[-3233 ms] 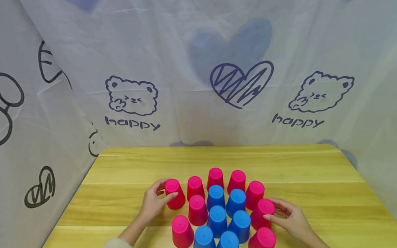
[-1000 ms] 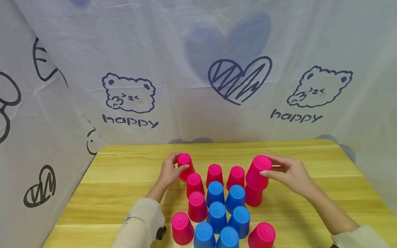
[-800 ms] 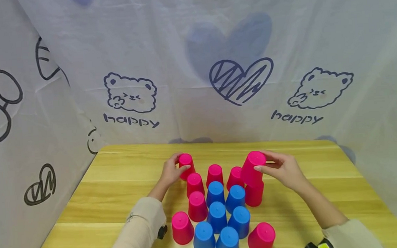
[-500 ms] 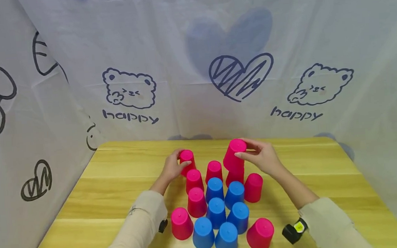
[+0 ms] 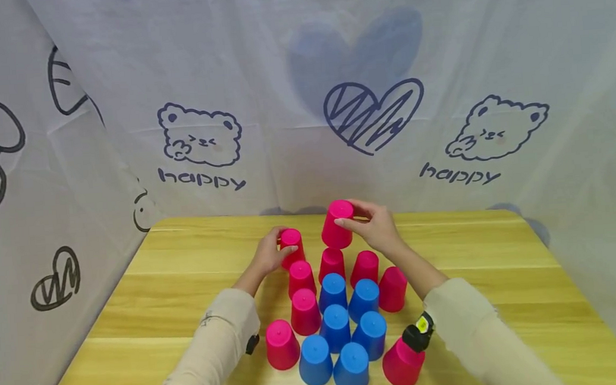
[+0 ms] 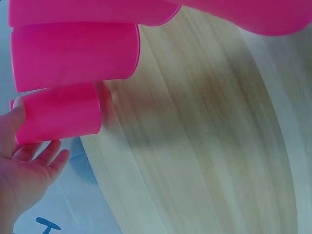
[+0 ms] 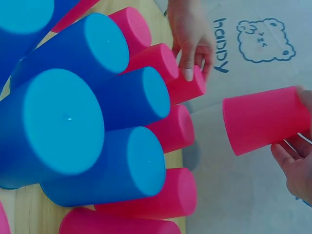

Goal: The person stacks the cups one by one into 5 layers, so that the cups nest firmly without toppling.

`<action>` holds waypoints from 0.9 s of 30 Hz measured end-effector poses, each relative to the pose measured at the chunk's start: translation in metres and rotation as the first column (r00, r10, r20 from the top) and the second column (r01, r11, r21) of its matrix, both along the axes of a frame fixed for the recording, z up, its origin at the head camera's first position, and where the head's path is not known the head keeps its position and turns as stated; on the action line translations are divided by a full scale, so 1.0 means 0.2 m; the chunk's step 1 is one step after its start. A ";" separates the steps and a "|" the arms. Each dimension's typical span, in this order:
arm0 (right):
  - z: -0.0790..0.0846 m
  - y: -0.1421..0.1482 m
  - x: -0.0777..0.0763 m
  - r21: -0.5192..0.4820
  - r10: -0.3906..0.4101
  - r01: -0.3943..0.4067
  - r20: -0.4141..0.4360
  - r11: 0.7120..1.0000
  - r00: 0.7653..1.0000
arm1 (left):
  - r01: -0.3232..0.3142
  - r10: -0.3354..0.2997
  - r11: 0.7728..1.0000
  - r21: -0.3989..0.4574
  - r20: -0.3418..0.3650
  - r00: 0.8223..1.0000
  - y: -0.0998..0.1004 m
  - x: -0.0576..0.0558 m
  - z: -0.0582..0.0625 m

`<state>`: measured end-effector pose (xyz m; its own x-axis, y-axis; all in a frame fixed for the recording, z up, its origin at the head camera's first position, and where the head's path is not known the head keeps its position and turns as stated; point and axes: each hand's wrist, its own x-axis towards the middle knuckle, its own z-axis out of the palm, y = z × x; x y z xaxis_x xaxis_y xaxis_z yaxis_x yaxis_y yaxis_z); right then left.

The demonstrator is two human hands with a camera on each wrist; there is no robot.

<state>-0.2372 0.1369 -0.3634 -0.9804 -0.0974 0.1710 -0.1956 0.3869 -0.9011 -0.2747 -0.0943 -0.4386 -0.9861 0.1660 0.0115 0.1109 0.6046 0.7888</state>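
Observation:
My left hand [image 5: 268, 256] grips an upside-down pink cup [image 5: 292, 239] at the back left of the group, thumb on the near side and fingers behind. In the left wrist view that cup [image 6: 63, 112] stands beside another pink one [image 6: 78, 56]. My right hand [image 5: 379, 228] pinches a second upside-down pink cup [image 5: 336, 231] between thumb and fingers. It is held in the air above the back pink cup [image 5: 331, 266]; the right wrist view shows this raised cup [image 7: 265, 119] apart from the others.
Several blue cups [image 5: 335, 329] stand upside down in the middle. Pink cups flank them, including a front-left one [image 5: 283, 344] and a front-right one [image 5: 402, 368] partly behind the right wrist's camera. Beyond the wooden table [image 5: 153, 275] hangs a printed cloth [image 5: 279, 159].
My right hand has lifted a pink cup from the right side and carried it left over the back cups. My left hand has moved its cup back and slightly right, then kept hold there.

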 end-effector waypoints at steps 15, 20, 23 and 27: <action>-0.12 -0.11 -0.13 -0.077 -0.116 0.115 -0.011 0.990 0.993 | 0.012 -0.011 1.000 0.024 -0.026 1.000 0.01 -0.01 -0.02; -0.17 -0.16 -0.14 -0.093 -0.129 0.127 -0.012 0.988 0.992 | 0.025 -0.024 1.000 0.019 -0.056 0.998 0.01 -0.02 -0.04; -0.20 -0.18 -0.15 -0.099 -0.159 0.157 -0.014 0.983 0.987 | 0.025 -0.024 1.000 0.016 -0.054 0.998 0.01 -0.02 -0.06; -0.21 -0.18 -0.16 -0.105 -0.194 0.190 -0.024 0.976 0.981 | 0.026 -0.025 0.999 0.020 -0.052 0.998 0.02 -0.02 -0.06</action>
<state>-0.2701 0.0999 -0.4057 -0.9725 0.1115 0.2042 -0.1582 0.3267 -0.9318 -0.2791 -0.0898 -0.4516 -0.9795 0.1905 0.0663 0.1675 0.5848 0.7937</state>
